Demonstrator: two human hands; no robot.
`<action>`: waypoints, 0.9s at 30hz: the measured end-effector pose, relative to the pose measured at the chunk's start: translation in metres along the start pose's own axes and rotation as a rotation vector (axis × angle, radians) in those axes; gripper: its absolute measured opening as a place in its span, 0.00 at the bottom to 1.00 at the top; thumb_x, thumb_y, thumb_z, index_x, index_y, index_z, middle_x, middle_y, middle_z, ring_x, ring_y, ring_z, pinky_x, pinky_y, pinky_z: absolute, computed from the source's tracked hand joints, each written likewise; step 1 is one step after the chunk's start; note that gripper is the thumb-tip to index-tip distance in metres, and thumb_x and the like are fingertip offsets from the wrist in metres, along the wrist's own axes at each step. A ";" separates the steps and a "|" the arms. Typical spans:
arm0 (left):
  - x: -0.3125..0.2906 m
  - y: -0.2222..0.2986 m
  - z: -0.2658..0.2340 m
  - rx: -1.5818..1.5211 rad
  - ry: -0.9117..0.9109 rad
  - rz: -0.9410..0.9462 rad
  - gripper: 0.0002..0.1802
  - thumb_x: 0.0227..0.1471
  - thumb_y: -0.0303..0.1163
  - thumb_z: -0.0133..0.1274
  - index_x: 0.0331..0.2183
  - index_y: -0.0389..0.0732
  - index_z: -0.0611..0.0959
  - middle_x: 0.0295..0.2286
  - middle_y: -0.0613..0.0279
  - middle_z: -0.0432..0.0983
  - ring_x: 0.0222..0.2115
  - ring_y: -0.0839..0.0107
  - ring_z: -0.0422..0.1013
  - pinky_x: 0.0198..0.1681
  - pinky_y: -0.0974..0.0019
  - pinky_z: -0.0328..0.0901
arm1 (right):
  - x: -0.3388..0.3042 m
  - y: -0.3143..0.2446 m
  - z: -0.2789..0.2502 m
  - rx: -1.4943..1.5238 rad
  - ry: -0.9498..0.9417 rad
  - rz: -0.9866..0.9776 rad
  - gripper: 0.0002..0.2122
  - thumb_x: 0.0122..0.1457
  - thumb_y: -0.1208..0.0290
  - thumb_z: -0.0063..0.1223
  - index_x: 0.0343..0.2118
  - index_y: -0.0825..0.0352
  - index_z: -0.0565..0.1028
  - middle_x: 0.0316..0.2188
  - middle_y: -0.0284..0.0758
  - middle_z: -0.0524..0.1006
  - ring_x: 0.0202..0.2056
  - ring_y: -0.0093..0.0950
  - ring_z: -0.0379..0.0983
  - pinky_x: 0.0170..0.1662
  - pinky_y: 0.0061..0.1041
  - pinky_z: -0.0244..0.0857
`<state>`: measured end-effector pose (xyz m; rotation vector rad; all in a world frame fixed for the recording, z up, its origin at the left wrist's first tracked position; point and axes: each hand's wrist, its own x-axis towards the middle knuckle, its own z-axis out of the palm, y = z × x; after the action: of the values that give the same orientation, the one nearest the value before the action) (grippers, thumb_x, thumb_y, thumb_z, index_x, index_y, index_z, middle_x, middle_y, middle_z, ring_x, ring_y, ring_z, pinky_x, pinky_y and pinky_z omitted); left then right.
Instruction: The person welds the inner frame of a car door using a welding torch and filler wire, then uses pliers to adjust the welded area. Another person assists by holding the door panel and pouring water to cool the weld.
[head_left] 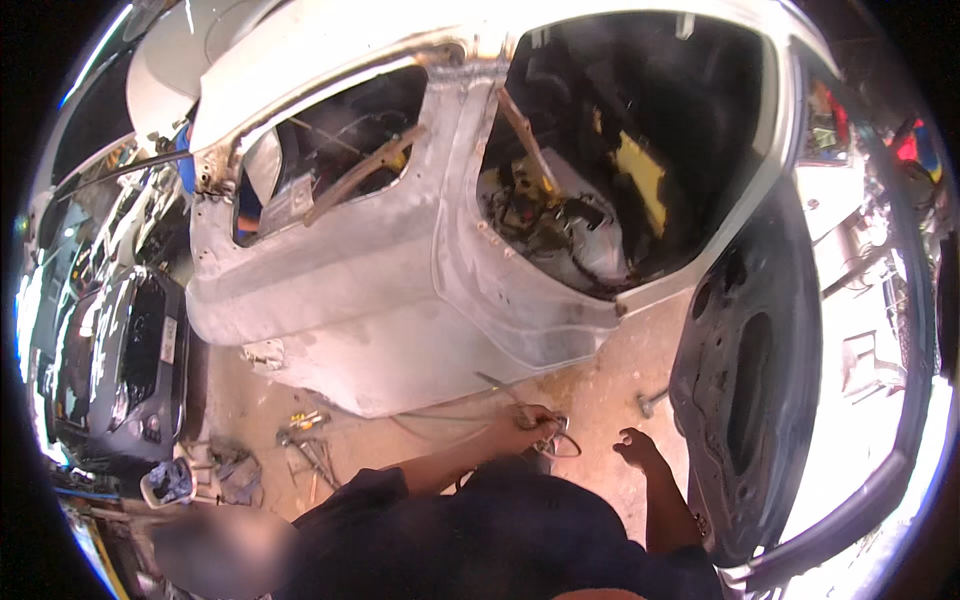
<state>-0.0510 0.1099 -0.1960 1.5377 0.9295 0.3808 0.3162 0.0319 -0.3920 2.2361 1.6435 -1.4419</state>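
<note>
My left hand (534,424) is closed around a dark hose or cable (568,446), which loops out beside the fingers. A thin dark rod (496,382) sticks out from that hand toward the car body; whether it belongs to the hose I cannot tell. My right hand (632,450) hovers over the floor with bent fingers apart and nothing seen in it. Ahead stands a bare-metal car body (350,300) with a worn grey and white surface. Its rear quarter window and door opening have no glass, and a brown bar (365,175) crosses the window.
To the right stands an open dark door (750,380). A hammer (652,402) lies by it. Hand tools (312,450) and a white bucket (150,488) with dark cloth are on the left floor. Another car (130,360) is parked left. A person's blurred head (220,550) is lower left.
</note>
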 end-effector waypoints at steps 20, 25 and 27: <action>0.454 -0.047 -0.056 0.671 -0.389 -0.105 0.19 0.50 0.41 0.58 0.41 0.40 0.87 0.36 0.52 0.84 0.35 0.59 0.77 0.42 0.53 0.71 | -0.118 -0.094 -0.036 1.461 0.053 0.093 0.22 0.63 0.59 0.63 0.50 0.73 0.76 0.32 0.28 0.76 0.25 0.20 0.74 0.29 0.23 0.73; 0.579 -0.177 -0.057 0.969 0.002 -0.463 0.22 0.57 0.37 0.53 0.51 0.43 0.85 0.55 0.48 0.77 0.57 0.52 0.73 0.58 0.51 0.69 | -0.097 -0.081 -0.035 1.671 0.164 0.239 0.22 0.59 0.58 0.67 0.44 0.72 0.74 0.22 0.34 0.77 0.22 0.28 0.77 0.29 0.29 0.76; 0.600 -0.195 -0.048 1.022 -0.086 -0.504 0.22 0.58 0.37 0.52 0.53 0.45 0.85 0.56 0.49 0.76 0.58 0.51 0.72 0.58 0.49 0.69 | -0.097 -0.080 -0.026 1.754 0.213 0.259 0.20 0.58 0.60 0.68 0.42 0.72 0.73 0.22 0.34 0.77 0.22 0.29 0.78 0.30 0.29 0.76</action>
<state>0.2226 0.5717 -0.5311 2.0859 1.5065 -0.6224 0.2709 0.0084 -0.2744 2.8261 -0.5251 -3.1719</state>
